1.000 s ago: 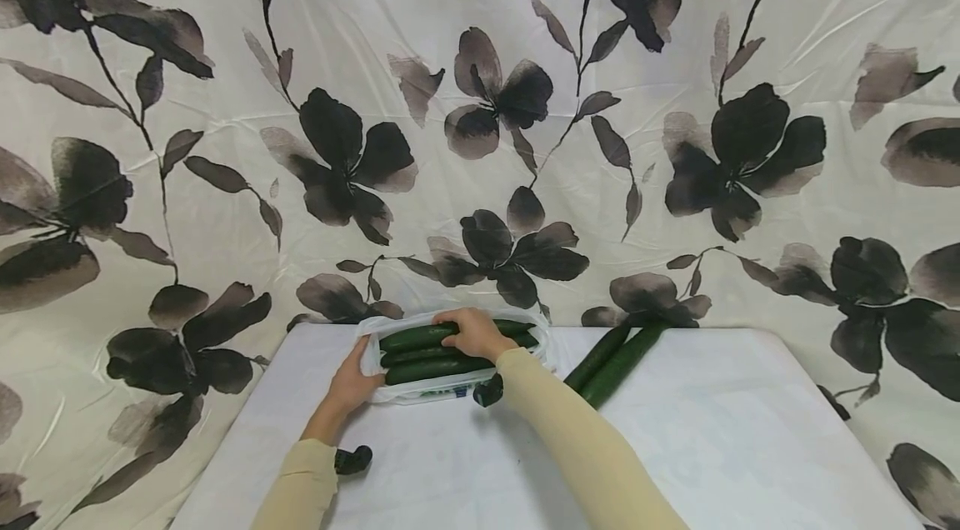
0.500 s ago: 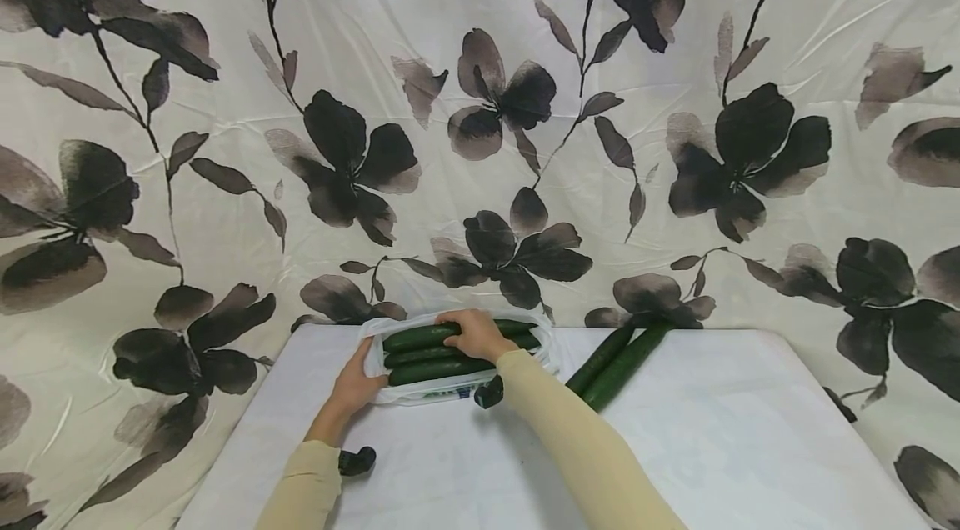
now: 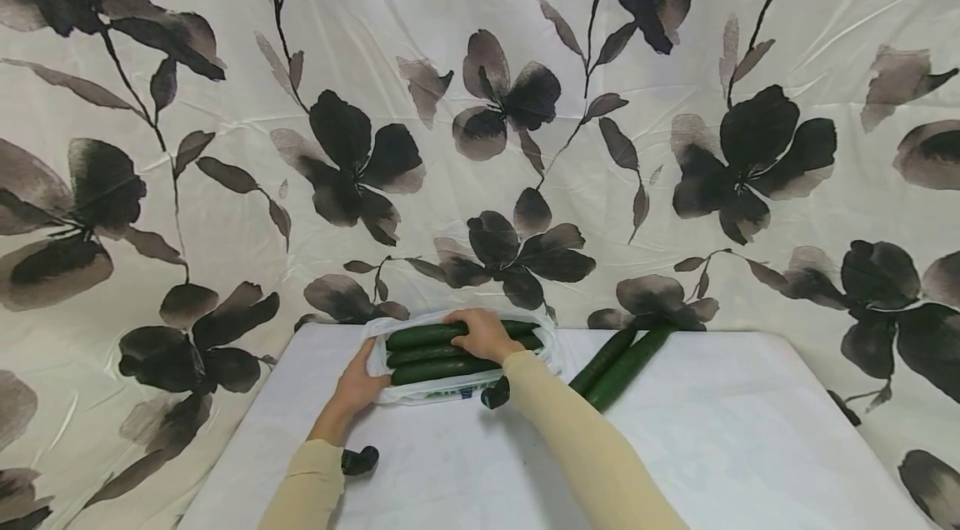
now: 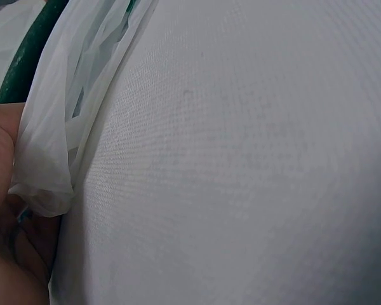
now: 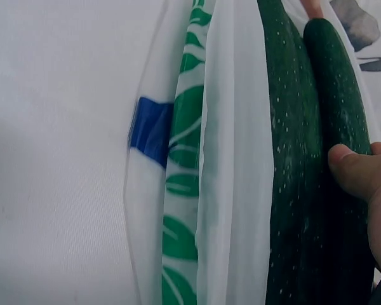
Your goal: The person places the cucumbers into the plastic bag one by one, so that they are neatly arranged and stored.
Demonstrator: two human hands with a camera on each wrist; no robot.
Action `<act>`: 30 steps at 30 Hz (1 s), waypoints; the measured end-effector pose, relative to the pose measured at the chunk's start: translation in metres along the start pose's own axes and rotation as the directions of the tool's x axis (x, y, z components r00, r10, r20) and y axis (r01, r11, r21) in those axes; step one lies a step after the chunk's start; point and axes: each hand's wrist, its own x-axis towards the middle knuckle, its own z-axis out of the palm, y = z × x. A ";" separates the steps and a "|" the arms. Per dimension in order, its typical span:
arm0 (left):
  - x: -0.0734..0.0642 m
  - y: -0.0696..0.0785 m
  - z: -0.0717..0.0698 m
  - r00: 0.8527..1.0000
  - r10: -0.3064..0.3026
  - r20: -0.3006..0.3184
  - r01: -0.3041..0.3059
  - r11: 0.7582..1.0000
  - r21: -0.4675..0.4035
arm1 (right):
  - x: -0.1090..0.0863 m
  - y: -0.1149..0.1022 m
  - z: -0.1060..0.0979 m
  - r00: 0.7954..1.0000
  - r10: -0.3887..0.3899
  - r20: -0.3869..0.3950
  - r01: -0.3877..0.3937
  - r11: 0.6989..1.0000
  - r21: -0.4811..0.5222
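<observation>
A white plastic bag (image 3: 408, 398) with green and blue print lies on its side at the back of the table, its opening facing up. Several dark green cucumbers (image 3: 435, 370) are lined up inside it. At the bag's left end my left hand (image 3: 358, 390) grips the plastic, which is bunched between thumb and fingers in the left wrist view (image 4: 44, 159). My right hand (image 3: 483, 337) reaches over the bag and holds the farthest cucumber (image 5: 343, 82) around its middle, thumb on the near side. The fingers behind that cucumber are mostly hidden.
Two more cucumbers (image 3: 622, 367) lie side by side on the white table (image 3: 750, 430), right of the bag, partly behind my right sleeve (image 3: 577, 430). A floral curtain (image 3: 480, 180) hangs directly behind the table's back edge. Dark wrist devices (image 3: 360, 461) stick out from both wrists.
The whole scene has shifted slightly to the right in the head view. Both hands keep their hold, and the cucumbers and bag lie as before relative to each other.
</observation>
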 end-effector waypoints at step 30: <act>-0.002 0.004 -0.001 1.000 -0.008 0.010 0.008 1.000 0.006 | -0.040 0.042 -0.033 0.994 0.038 -0.106 -0.036 0.999 0.020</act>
